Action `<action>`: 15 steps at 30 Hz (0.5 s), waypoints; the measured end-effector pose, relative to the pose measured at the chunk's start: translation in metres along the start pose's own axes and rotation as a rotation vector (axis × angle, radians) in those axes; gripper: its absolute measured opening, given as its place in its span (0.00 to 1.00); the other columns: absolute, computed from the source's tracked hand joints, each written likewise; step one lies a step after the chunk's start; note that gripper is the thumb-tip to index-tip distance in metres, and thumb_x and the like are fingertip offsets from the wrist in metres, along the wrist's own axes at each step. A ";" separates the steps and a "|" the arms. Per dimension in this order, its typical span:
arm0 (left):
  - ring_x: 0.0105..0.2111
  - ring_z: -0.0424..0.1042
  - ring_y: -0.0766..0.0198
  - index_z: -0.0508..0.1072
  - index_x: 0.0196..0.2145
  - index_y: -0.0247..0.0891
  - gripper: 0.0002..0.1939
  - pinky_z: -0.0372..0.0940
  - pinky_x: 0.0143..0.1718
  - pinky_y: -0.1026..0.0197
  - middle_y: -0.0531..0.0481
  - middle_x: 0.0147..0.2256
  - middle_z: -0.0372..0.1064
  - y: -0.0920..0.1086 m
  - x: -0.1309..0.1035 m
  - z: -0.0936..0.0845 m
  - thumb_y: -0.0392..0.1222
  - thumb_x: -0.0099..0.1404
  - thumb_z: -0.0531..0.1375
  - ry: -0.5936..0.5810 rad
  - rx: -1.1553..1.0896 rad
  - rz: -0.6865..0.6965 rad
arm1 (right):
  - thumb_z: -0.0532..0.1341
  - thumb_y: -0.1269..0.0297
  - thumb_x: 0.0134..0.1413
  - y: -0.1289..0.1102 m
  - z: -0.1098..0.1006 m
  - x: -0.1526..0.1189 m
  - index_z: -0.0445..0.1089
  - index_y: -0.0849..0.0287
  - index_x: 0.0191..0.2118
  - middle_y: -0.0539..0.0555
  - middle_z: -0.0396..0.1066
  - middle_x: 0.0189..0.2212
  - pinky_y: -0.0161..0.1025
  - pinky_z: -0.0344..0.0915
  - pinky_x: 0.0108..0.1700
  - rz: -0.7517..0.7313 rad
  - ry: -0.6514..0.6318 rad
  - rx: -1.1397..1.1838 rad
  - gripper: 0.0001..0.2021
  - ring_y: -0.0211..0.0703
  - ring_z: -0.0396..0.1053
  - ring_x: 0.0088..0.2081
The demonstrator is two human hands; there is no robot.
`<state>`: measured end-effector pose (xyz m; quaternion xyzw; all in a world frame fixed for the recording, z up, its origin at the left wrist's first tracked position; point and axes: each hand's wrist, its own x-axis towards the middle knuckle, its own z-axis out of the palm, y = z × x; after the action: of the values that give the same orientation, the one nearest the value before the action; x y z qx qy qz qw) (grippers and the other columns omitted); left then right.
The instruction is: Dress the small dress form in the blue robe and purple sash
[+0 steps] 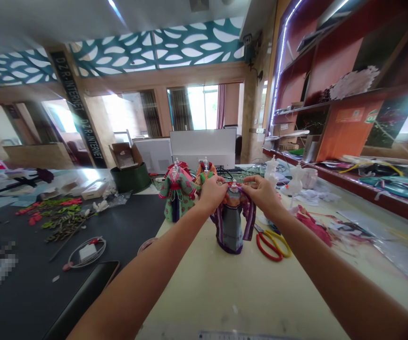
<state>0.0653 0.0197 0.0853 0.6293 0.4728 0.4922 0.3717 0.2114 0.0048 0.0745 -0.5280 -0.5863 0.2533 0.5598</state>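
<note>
A small headless doll figure in a grey and purple robe (230,231) stands upright on the pale table in front of me. My left hand (213,191) pinches the robe at its left shoulder, close to the neck. On the other side my right hand (260,192) has thumb and fingertips closed on the right shoulder cloth. Wide purple sleeves hang down below both hands. Just right of the robe's hem lie scissors (273,245) with one red and one yellow handle. Behind my left hand stands a figure in a green and red robe (177,196).
White bare figures (271,172) stand behind my right hand. Pink cloth scraps (313,224) and plastic sheets (384,236) lie to the right. Leafy sprigs (65,219), a coiled cable (87,252) and a dark phone-like slab (83,300) are on the left. A ruler (239,335) lies at the near edge.
</note>
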 end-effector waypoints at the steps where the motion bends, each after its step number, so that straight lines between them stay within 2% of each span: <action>1: 0.13 0.62 0.64 0.67 0.37 0.34 0.09 0.55 0.14 0.67 0.53 0.16 0.63 0.000 -0.001 0.000 0.36 0.58 0.57 -0.002 -0.001 -0.002 | 0.61 0.63 0.43 0.000 0.000 -0.001 0.66 0.59 0.36 0.53 0.71 0.22 0.37 0.65 0.25 -0.006 0.001 -0.009 0.12 0.43 0.70 0.24; 9: 0.17 0.64 0.67 0.66 0.42 0.35 0.15 0.59 0.21 0.67 0.54 0.21 0.64 -0.009 -0.011 0.000 0.36 0.56 0.60 0.047 -0.020 0.084 | 0.61 0.60 0.44 0.002 0.000 -0.014 0.65 0.58 0.37 0.54 0.73 0.25 0.39 0.66 0.28 -0.005 -0.017 -0.002 0.13 0.45 0.71 0.26; 15: 0.20 0.66 0.65 0.62 0.48 0.35 0.22 0.59 0.22 0.67 0.52 0.23 0.67 -0.018 -0.030 0.002 0.39 0.56 0.62 0.024 -0.141 0.054 | 0.62 0.58 0.43 0.009 0.001 -0.023 0.63 0.59 0.40 0.51 0.70 0.23 0.36 0.64 0.25 0.004 -0.032 0.088 0.17 0.40 0.68 0.23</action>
<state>0.0615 -0.0043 0.0601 0.6081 0.4241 0.5419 0.3959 0.2090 -0.0130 0.0576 -0.5001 -0.5823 0.2885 0.5724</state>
